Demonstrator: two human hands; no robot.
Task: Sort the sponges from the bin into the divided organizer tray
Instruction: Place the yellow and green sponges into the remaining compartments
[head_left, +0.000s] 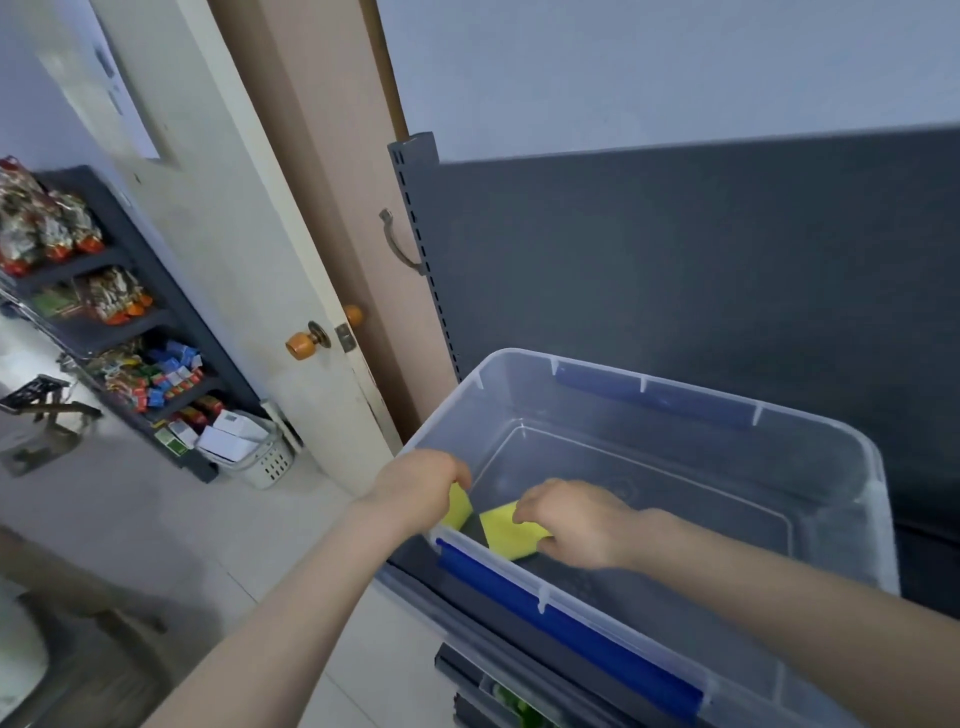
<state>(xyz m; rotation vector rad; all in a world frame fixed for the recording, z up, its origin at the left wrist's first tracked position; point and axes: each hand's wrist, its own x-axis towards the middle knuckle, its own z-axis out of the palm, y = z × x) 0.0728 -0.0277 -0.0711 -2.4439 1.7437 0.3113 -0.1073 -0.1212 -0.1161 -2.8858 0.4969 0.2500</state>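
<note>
Both bare arms stretch forward, and each hand holds a sponge.
The left hand is knuckles up, with fingers curled down over the top edge of a yellow sponge. The right hand is palm down, and its fingertips and thumb pinch a second yellow sponge from opposite sides.

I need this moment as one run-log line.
step: picking | left hand: grips left sponge | right hand: grips right sponge | both inside clear bin
</note>
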